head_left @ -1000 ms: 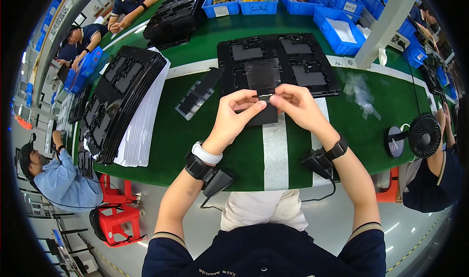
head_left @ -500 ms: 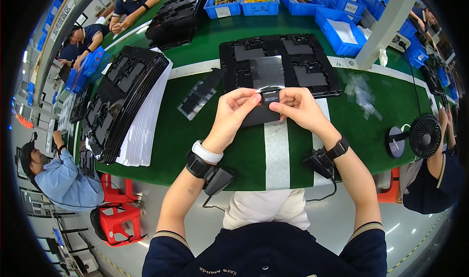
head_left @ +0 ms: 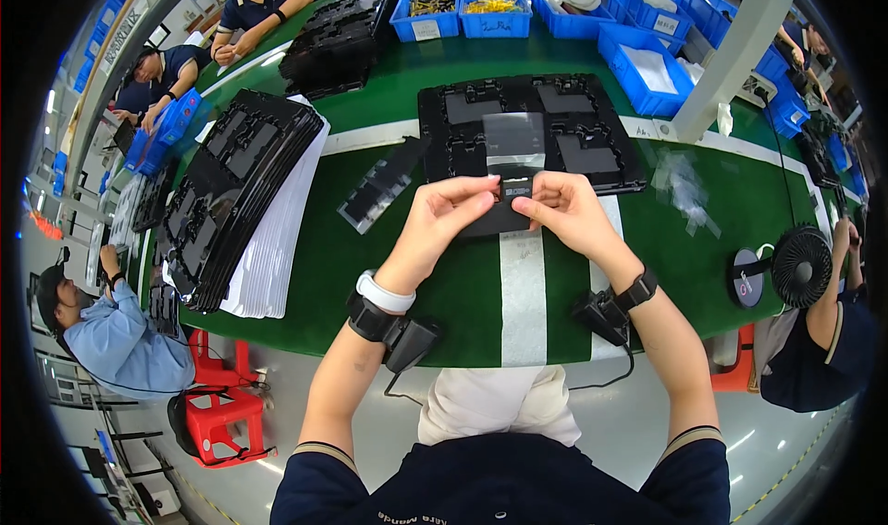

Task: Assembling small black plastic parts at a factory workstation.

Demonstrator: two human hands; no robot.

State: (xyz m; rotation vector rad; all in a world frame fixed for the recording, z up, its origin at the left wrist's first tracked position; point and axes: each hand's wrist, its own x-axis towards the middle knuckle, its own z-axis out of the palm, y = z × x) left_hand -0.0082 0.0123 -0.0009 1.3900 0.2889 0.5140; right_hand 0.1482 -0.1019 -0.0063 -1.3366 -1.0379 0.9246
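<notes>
Between my hands is a flat black rectangular piece (head_left: pixel 516 190) with small pale print, held just over the table in front of the tray. My left hand (head_left: pixel 444 215) pinches its left side with thumb and forefinger. On the other side my right hand (head_left: pixel 575 212) grips it, thumb pressed on its face. A clear film (head_left: pixel 514 138) with a pale band extends from its far edge, over a black moulded tray (head_left: pixel 601 123). Below my fingers shows a wider dark flat surface; whether it belongs to the same piece I cannot tell.
A dark film strip (head_left: pixel 379 190) lies left, near a tall stack of black trays (head_left: pixel 231 169) with white sheets. Crumpled clear films (head_left: pixel 686 190) and a small black fan (head_left: pixel 801 266) are right. Blue bins (head_left: pixel 495 24) line the back; a grey post (head_left: pixel 740 58) rises at right.
The clear film has lowered and lies flatter over the tray, its pale band now nearer my fingers. Both hands keep their hold, nearly in place.
</notes>
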